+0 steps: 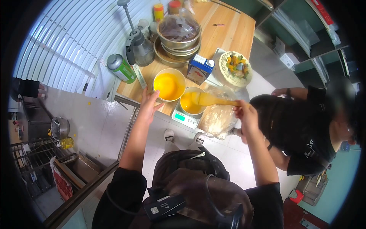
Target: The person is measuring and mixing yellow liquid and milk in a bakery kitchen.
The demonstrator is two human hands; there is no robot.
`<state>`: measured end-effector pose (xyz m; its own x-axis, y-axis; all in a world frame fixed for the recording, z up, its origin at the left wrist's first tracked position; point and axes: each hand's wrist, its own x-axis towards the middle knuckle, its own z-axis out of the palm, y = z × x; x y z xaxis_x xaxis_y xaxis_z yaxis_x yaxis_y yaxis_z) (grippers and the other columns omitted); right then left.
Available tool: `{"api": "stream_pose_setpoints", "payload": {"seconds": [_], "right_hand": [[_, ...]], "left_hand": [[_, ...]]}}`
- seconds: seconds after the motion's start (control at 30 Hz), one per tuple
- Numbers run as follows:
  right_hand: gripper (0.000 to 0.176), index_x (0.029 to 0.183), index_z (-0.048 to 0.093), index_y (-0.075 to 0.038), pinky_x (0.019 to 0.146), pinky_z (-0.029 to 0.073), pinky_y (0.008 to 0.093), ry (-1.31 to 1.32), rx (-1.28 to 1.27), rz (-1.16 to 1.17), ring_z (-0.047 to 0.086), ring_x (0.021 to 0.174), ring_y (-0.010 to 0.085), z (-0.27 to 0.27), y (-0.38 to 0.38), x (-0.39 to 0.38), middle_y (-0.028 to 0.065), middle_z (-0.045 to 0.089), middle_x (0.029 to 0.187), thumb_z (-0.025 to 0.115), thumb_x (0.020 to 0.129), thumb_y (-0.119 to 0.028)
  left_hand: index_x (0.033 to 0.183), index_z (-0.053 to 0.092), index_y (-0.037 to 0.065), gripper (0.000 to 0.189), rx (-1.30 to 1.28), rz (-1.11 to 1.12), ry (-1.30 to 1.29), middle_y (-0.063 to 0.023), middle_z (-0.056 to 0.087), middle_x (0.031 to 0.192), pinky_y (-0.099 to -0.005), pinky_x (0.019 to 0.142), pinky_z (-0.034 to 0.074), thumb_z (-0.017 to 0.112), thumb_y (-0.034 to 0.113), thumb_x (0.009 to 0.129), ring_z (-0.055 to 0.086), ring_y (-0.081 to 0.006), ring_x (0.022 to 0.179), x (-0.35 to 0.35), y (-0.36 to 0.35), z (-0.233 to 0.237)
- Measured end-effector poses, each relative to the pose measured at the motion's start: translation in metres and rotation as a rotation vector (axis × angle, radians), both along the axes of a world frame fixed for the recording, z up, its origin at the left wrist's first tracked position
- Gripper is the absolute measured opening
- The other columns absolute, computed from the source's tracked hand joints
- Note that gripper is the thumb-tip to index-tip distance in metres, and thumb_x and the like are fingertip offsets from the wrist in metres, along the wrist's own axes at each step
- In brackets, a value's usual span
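My right hand (246, 114) is closed round the handle of a yellow spatula (213, 100). The spatula's blade reaches over a smaller bowl of yellow liquid (187, 103), which stands on a digital scale (184, 118) with a lit display. At the left, my left hand (149, 101) has its fingers spread, with fingertips at the rim of a larger bowl of yellow liquid (167, 86). Whether it grips that rim is hard to tell. A clear plastic bag with pale contents (218, 119) lies right of the scale, under the spatula's handle.
A blue carton (200, 69), stacked metal bowls (179, 42), a decorated cake (235, 69), a spray bottle (140, 49) and a green can (121, 68) stand on the wooden table (232, 28). Another person (293, 122) in black stands at the right.
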<state>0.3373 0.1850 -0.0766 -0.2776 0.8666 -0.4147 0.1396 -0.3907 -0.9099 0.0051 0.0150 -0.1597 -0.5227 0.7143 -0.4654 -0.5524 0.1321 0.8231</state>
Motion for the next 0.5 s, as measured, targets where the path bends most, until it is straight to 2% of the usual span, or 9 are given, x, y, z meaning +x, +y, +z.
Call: {"api": "stream_pose_setpoints", "payload": {"seconds": [0.07, 0.2, 0.27, 0.37, 0.5], "right_hand": [[0.035, 0.111, 0.062, 0.007, 0.060, 0.044, 0.0238, 0.014, 0.018, -0.009, 0.053, 0.064, 0.0115, 0.046, -0.007, -0.004, 0.0071, 0.064, 0.079, 0.053, 0.100, -0.026], [0.033, 0.110, 0.062, 0.005, 0.057, 0.047, 0.0242, 0.155, 0.081, -0.027, 0.053, 0.061, 0.0111, 0.097, -0.019, -0.020, 0.0078, 0.063, 0.079, 0.052, 0.101, -0.026], [0.033, 0.108, 0.063, 0.005, 0.058, 0.048, 0.0242, 0.070, 0.151, 0.007, 0.054, 0.063, 0.0112, 0.095, -0.021, -0.038, 0.0083, 0.063, 0.079, 0.053, 0.101, -0.025], [0.029, 0.107, 0.063, 0.007, 0.060, 0.049, 0.0243, -0.019, 0.287, 0.091, 0.059, 0.065, 0.0122, 0.078, -0.028, -0.059, 0.0095, 0.065, 0.080, 0.055, 0.100, -0.021], [0.026, 0.101, 0.066, 0.004, 0.056, 0.048, 0.0268, -0.244, 0.601, 0.150, 0.060, 0.057, 0.0130, 0.078, -0.049, -0.069, 0.0089, 0.066, 0.071, 0.059, 0.097, -0.021]], "left_hand": [[0.154, 0.005, 0.007, 0.092, -0.037, -0.010, 0.045, -0.0165, 0.024, 0.153, -0.0436, 0.094, 0.052, 0.066, 0.030, 0.090, 0.040, -0.0279, 0.134, 0.001, 0.002, 0.003], [0.154, 0.004, 0.007, 0.093, -0.055, -0.066, 0.126, -0.0219, 0.020, 0.153, -0.0442, 0.098, 0.050, 0.067, 0.029, 0.090, 0.038, -0.0282, 0.136, 0.006, 0.005, 0.017], [0.154, 0.004, 0.007, 0.094, -0.035, -0.076, 0.163, -0.0245, 0.017, 0.154, -0.0447, 0.098, 0.049, 0.068, 0.028, 0.089, 0.037, -0.0282, 0.136, 0.013, 0.007, 0.025], [0.154, 0.005, 0.006, 0.102, 0.007, -0.029, 0.135, -0.0240, 0.022, 0.151, -0.0415, 0.094, 0.049, 0.075, 0.027, 0.083, 0.046, -0.0291, 0.126, 0.023, 0.009, 0.034], [0.154, 0.006, 0.005, 0.104, -0.033, 0.022, 0.232, -0.0220, 0.024, 0.151, -0.0394, 0.090, 0.050, 0.077, 0.027, 0.081, 0.048, -0.0273, 0.123, 0.031, 0.010, 0.041]]}}
